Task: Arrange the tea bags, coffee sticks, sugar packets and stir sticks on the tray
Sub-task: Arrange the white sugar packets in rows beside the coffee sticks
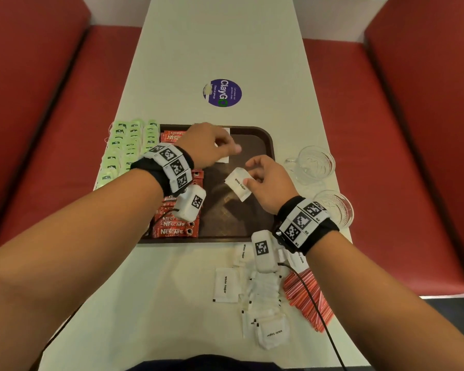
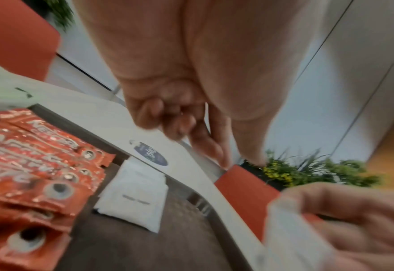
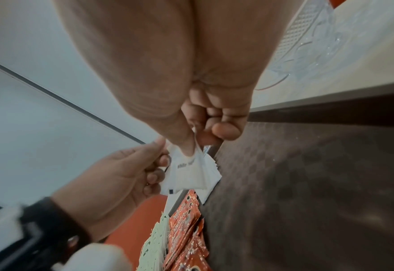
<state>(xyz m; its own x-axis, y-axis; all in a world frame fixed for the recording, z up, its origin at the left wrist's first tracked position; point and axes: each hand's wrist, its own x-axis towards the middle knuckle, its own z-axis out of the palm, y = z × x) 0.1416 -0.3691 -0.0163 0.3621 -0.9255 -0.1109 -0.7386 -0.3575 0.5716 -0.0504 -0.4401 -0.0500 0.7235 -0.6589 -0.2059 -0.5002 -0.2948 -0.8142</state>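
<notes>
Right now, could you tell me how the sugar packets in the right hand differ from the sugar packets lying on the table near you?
The sugar packets in the right hand are pinched in a small fanned stack above the brown tray; the loose sugar packets lie untouched on the white table, off the tray. The held ones are few; the loose ones form a bigger, scattered pile. Both are white and printed "White Sugar".

The tray (image 1: 263, 137) is dark brown with a faint checked pattern. On its left side lie red coffee sticks (image 1: 176, 231) with white lettering; left of the tray, pale green tea bags (image 1: 123, 145). Near the tray's front edge lie white sugar packets (image 1: 225, 286) with black print and red-and-white striped stir sticks (image 1: 306, 298). Beyond the tray is a purple sticker (image 1: 223, 92).
</notes>
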